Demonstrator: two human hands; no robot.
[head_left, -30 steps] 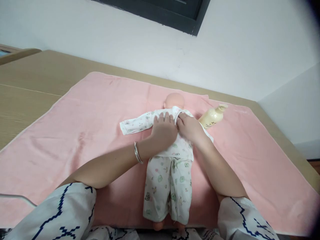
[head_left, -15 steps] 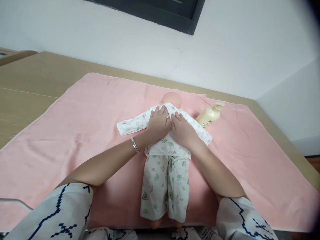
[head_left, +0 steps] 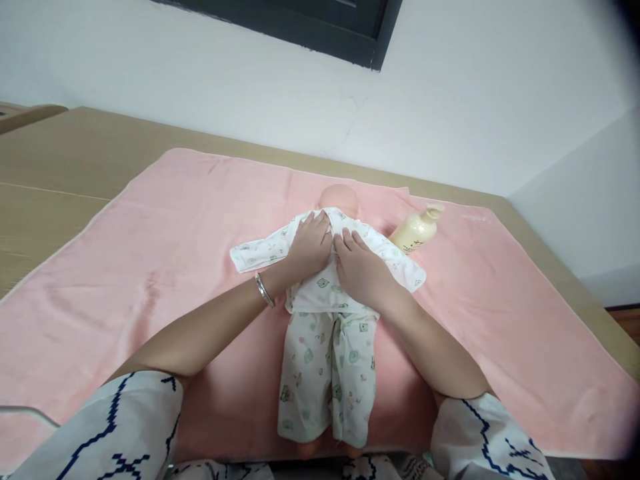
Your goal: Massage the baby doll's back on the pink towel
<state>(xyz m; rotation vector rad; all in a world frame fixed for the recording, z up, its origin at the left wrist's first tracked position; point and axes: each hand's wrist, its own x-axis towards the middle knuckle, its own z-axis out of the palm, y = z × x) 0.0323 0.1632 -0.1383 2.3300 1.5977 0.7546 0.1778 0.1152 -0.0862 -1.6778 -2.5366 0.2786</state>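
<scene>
A baby doll (head_left: 339, 197) lies stretched out on a pink mat, head away from me and feet at the near edge. It wears a white printed long-sleeved top (head_left: 320, 293) and matching trousers (head_left: 305, 373). My left hand (head_left: 311, 245), with a silver bangle at the wrist, rests flat on the upper part of the top, fingers stretched toward the doll's head. Beside it my right hand (head_left: 361, 267) lies on the other half of the top, fingers extended. Neither hand grips anything. The doll's face is not visible.
The pink mat (head_left: 200, 213) covers much of a wooden table (head_left: 60, 153). A cream pump bottle (head_left: 416, 230) lies tilted by the doll's right-hand sleeve. A white wall (head_left: 280, 100) with a dark frame (head_left: 350, 40) stands behind. A pale cable (head_left: 30, 412) crosses the mat's left edge.
My right hand has slid slightly down and left over the top, and a wider gap shows between my hands. The whole view has shifted slightly.
</scene>
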